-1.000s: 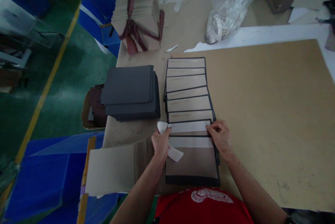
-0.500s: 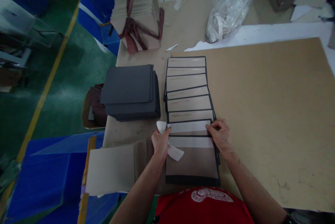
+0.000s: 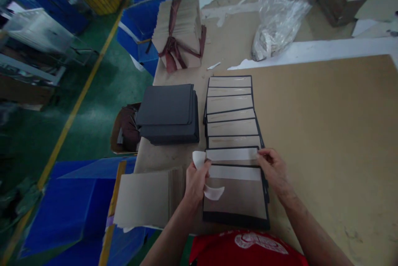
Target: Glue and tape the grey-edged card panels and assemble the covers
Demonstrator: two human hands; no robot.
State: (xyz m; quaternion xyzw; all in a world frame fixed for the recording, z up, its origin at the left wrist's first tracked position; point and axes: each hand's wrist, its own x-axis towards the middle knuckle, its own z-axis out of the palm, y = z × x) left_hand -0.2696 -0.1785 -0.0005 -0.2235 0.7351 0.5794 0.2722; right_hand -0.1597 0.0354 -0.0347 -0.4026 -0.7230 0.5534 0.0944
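A row of overlapping dark-edged panels (image 3: 234, 197) runs away from me, with brownish faces. White strips cross the nearest two; glossy tape bands show on the farther ones. My left hand (image 3: 197, 177) is closed around loose curled white paper strips (image 3: 214, 192), its thumb at the left end of the second panel's white strip (image 3: 231, 154). The fingertips of my right hand (image 3: 275, 170) pinch together at that strip's right end. The strip lies flat between the two hands. Whether its right end is lifted I cannot tell.
Left of the row stand a stack of dark boards (image 3: 166, 106) and a pile of grey-beige boards (image 3: 143, 199) at the table edge. Farther back are a ribbon-tied bundle (image 3: 192, 21) and a clear plastic bag (image 3: 278, 21). Blue bins (image 3: 71, 199) flank the table's left side.
The view has shifted, so everything sits farther right and slightly lower. Both hands stay at the two ends of the second panel's white strip. The loose strips remain in my left hand.
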